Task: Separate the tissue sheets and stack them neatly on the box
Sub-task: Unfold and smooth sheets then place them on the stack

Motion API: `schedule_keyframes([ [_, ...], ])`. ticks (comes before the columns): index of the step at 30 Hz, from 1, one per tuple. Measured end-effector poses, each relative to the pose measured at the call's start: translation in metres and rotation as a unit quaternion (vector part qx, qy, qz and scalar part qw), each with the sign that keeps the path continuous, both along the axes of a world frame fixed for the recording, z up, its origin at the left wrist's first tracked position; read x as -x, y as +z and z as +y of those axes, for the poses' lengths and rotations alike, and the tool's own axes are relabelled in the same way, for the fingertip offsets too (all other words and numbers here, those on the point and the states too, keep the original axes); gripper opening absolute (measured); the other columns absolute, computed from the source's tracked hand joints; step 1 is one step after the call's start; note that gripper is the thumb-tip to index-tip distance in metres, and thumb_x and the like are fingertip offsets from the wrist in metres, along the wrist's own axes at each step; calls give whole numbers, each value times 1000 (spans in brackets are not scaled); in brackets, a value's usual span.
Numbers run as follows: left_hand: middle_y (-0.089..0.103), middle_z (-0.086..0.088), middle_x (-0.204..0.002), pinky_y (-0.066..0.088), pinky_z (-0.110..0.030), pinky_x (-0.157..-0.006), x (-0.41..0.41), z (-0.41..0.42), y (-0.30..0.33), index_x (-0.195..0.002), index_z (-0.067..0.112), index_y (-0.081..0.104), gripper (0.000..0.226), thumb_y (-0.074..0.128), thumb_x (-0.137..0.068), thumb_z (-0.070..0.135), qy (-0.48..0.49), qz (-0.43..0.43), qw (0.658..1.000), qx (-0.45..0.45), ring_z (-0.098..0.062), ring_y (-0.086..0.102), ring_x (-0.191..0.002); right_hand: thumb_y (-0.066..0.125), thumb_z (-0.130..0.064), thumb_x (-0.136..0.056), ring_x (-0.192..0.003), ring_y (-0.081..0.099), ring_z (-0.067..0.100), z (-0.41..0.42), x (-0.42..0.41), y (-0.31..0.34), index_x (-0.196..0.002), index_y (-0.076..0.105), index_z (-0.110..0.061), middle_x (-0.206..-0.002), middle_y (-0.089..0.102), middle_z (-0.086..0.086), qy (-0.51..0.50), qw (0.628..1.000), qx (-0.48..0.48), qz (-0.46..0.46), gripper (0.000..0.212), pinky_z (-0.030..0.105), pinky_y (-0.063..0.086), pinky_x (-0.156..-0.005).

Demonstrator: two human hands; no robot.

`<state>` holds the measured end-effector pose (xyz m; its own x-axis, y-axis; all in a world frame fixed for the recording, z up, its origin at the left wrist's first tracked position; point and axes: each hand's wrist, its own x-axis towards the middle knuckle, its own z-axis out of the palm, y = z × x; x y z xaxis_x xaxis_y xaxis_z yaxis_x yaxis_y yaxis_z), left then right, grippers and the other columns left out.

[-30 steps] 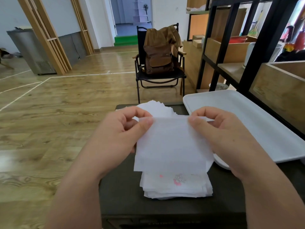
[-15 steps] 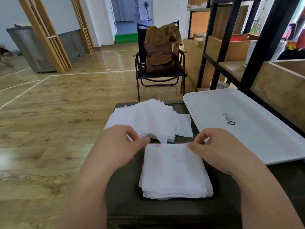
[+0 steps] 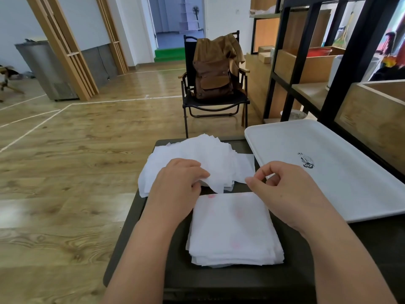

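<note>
- A second ago both hands held one sheet up in front of the person; now it is gone from the air and the far fanned pile (image 3: 197, 159), at 12 o'clock on the desk (image 3: 295, 266), looks to have gained it.
- The left hand (image 3: 177, 185) pinches the near edge of that pile's top sheet; the right hand (image 3: 282, 191) has let go, fingers curled and holding nothing, just beside the pile's right corner.
- My guess: one more sheet separated, and the near stack (image 3: 234, 231) at 6 o'clock gets peeled next.
- The near stack is thick, square-edged, soft white tissue with faint pink print showing through.
- The far pile is thin, limp, its corners splayed like a fan, hardly neat.
- A smooth white tray (image 3: 328, 150) lies at 2 o'clock, rounded rim, small dark logo.
</note>
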<state>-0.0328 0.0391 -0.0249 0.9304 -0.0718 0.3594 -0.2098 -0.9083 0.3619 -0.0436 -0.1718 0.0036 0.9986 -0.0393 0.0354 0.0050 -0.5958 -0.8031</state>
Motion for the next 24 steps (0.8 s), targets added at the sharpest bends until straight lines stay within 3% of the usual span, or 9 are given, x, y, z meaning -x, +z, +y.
schedule_keyframes([
  [3,71,9,-109,40,-26,-95,0,0,-1,-96,23,79,18,67,-89,12,22,-31,999,-6,-15,55,-114,67,-40,-82,-62,51,5,1,0,-1,-75,62,-30,-62,51,-9,4,1000,-3,-4,13,22,34,-55],
  [5,72,9,-99,36,-17,-87,0,-2,-1,-87,22,78,10,70,-88,16,33,-53,998,7,-13,57,-106,67,-40,-82,-62,51,5,1,-1,-2,-74,62,-30,-62,52,-9,5,1000,-6,-6,14,22,33,-55],
  [9,67,20,-82,34,-1,-75,6,-7,7,-78,29,67,13,69,-88,22,71,-79,979,175,8,55,-87,67,-40,-82,-64,54,4,0,-1,-3,-74,62,-31,-66,57,-9,0,1000,-9,-18,14,21,34,-55],
  [13,70,14,-76,51,-26,-62,13,-7,26,-80,32,65,15,61,-94,29,84,-86,914,388,-3,64,-68,67,-37,-84,-68,58,-1,4,-2,-3,-77,62,-32,-74,63,-15,1,998,-27,-55,9,17,37,-56],
  [16,75,10,-81,53,-25,-60,22,-6,44,-85,33,67,16,57,-98,31,73,-88,859,500,-5,68,-70,66,-35,-85,-71,58,-9,11,-2,-2,-89,61,-36,-79,65,-21,28,993,-85,-72,6,10,40,-54],
  [20,76,5,-85,57,-28,-60,34,-5,61,-83,34,71,20,58,-98,32,41,-61,805,588,-11,69,-74,67,-38,-85,-88,61,-12,22,2,0,-109,55,-43,-97,68,-24,95,978,-174,-68,27,1,44,-65],
  [24,76,5,-81,55,-28,-53,41,-7,71,-79,35,74,25,58,-98,30,16,-31,781,624,-10,70,-68,70,-40,-82,-99,61,-11,28,5,5,-107,56,-49,-103,67,-28,136,966,-198,-96,30,14,53,-75],
])
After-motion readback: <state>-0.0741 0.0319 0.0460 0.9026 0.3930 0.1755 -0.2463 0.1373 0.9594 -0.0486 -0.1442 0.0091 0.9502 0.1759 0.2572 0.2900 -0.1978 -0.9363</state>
